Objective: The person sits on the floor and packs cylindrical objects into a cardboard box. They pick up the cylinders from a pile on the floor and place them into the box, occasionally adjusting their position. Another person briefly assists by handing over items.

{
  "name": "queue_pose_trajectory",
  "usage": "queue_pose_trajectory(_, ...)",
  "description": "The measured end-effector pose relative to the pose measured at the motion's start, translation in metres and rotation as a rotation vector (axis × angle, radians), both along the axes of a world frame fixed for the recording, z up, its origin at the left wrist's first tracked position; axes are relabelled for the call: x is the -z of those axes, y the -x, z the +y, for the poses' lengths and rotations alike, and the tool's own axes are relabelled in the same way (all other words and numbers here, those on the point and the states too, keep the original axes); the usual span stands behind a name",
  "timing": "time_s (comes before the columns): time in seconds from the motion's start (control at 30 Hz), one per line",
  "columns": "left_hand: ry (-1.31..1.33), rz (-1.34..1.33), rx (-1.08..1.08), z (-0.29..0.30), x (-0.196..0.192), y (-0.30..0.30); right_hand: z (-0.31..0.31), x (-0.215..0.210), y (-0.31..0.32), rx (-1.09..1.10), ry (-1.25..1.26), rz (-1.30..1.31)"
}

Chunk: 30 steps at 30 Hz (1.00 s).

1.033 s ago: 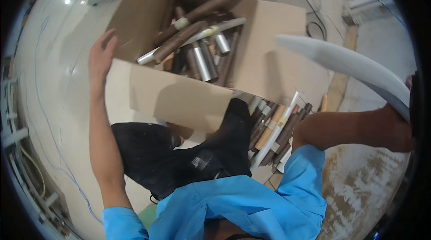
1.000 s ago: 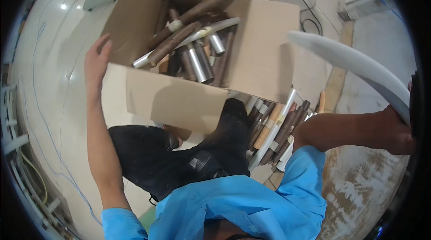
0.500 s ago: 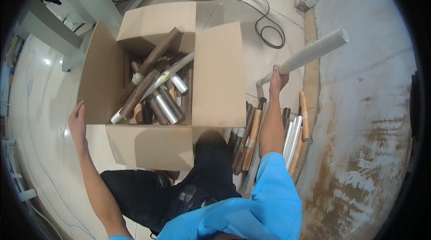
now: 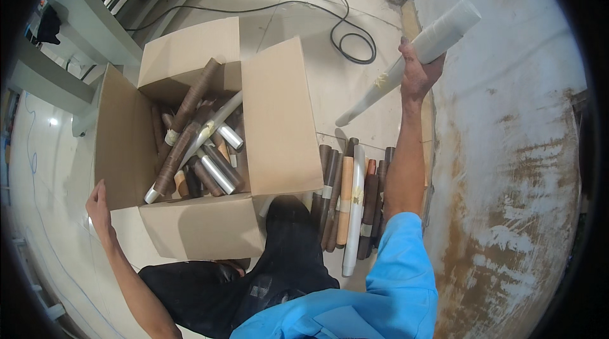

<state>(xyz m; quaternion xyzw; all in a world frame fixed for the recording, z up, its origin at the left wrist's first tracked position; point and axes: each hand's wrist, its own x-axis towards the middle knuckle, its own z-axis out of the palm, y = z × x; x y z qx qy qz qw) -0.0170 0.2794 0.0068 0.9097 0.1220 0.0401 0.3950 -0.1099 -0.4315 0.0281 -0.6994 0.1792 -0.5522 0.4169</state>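
A long whitish roll of film (image 4: 447, 29) is in my right hand (image 4: 420, 75), whose fingers wrap around it. It slants with its wide end up by the wall, and a strip of yellowish tape shows on its lower part. At the near corner of the left flap of an open cardboard box (image 4: 282, 123), my left hand (image 4: 99, 207) has its fingers closed on the flap's edge. Inside the box lie several dark brown rolls (image 4: 193, 98), silver rolls (image 4: 217, 174) and a clear roll with yellowish tape (image 4: 219, 120), crossing one another.
Right of the box, a row of brown, tan and white rolls (image 4: 346, 196) lies on the tiled floor (image 4: 285, 85). A black cable (image 4: 355, 53) loops beyond. Grey machine legs (image 4: 57, 75) stand at the left, and a stained wall (image 4: 507, 167) rises on the right.
My right hand has gone farther forward with the roll, uncovering more of the row on the floor. The box sits lower and more left in view; my left hand is still at its flap.
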Motion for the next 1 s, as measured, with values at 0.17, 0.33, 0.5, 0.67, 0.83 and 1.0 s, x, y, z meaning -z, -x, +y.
queue_pose_trajectory(0.17, -0.006, 0.029, 0.038, -0.007, -0.005, 0.002, 0.020, 0.032, 0.002, -0.144, -0.244, -0.070)
queue_pose_trajectory(0.33, 0.030, 0.034, 0.049, -0.013, -0.009, 0.004, 0.016, -0.030, 0.020, -0.133, 0.078, -0.116)
queue_pose_trajectory(0.5, 0.024, 0.044, 0.063, -0.014, -0.012, 0.003, 0.016, -0.132, 0.023, 0.179, 0.500, 0.482)
queue_pose_trajectory(0.67, 0.004, 0.064, 0.035, -0.013, -0.013, 0.004, 0.017, -0.145, 0.035, 0.380, 0.888, 0.713)
queue_pose_trajectory(0.83, -0.074, 0.045, 0.025, -0.004, -0.009, -0.001, -0.006, -0.140, 0.026, 0.138, 0.760, 0.836)
queue_pose_trajectory(1.0, -0.035, 0.079, -0.035, 0.013, -0.002, -0.008, -0.032, -0.133, 0.036, -0.041, 0.581, 0.627)
